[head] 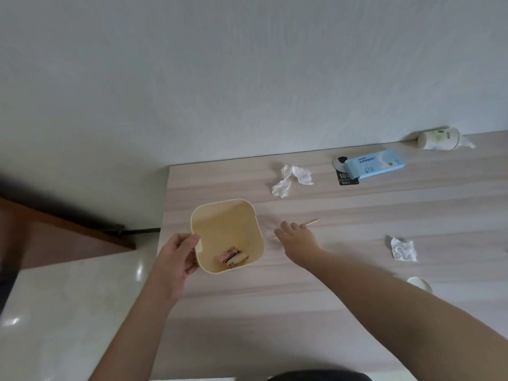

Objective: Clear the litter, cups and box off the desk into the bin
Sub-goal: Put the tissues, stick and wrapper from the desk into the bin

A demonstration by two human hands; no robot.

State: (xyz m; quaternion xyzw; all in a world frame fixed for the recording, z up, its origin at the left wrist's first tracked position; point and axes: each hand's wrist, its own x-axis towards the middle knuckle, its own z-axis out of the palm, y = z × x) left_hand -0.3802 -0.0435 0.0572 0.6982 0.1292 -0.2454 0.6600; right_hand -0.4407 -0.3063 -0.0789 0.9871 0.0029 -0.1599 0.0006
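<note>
A cream square bin (248, 215) stands on the pale wooden desk (343, 312) near its left edge, with a small pink and cream wrapper (231, 258) at the bottom. My left hand (176, 259) grips the bin's left rim. My right hand (298, 237) reaches flat over the desk just right of the bin, fingers spread, beside a thin wooden stick (310, 222). Crumpled white tissue (291, 180) lies farther back. A light blue box (375, 164) rests on a black card (347, 178). One paper cup (438, 140) lies on its side by the wall.
A crumpled white paper (403, 250) lies at the right, and a second white cup (420, 283) peeks out behind my right forearm. The wall runs along the desk's far edge. Left of the desk are a glossy floor (68, 312) and a brown wooden panel (55, 237).
</note>
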